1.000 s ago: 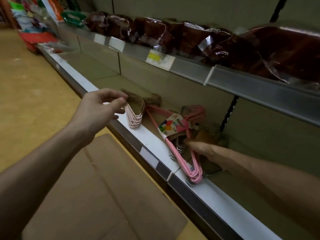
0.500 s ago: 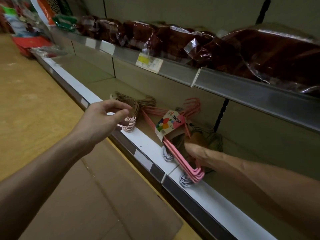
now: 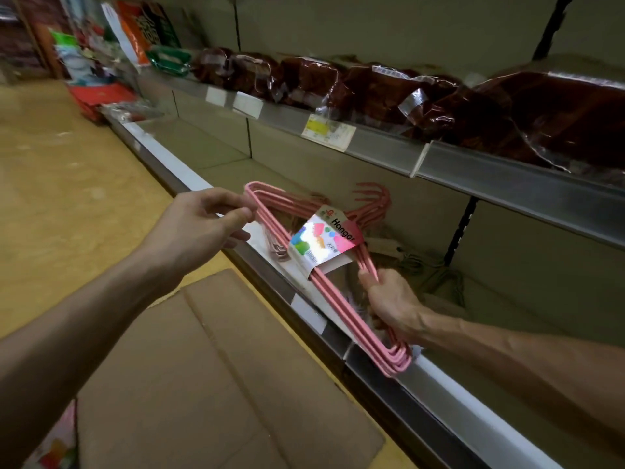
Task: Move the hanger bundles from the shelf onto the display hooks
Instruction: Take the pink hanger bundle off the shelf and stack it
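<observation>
The pink bundle (image 3: 341,292) is now up off the shelf (image 3: 216,157), held over its front edge by both hands. A second ago it lay on the shelf with only the right hand reaching in at its lower end, and the left hand hovering near another bundle further along. Half a second ago the right hand had begun to draw it out. Since then the left hand (image 3: 199,225) has come across and pinches the far corner of the bundle between thumb and fingers, while the right hand (image 3: 389,302) grips the slanted bars just below the label (image 3: 321,242) (a bright card reading "Hanger", wrapped round the middle). The hooks (image 3: 372,201) of the hangers point up toward the back of the shelf.

So the pick-up looks done for 1 bundle, and carrying it to the display hooks would be next; none of those hooks shows in this view, so I cannot say which way it must go. More hangers (image 3: 279,248) lie on the shelf behind and under the lifted one, partly hidden, so there is work left. A flat carton (image 3: 216,367) lies on the floor (image 3: 67,198) below.
</observation>
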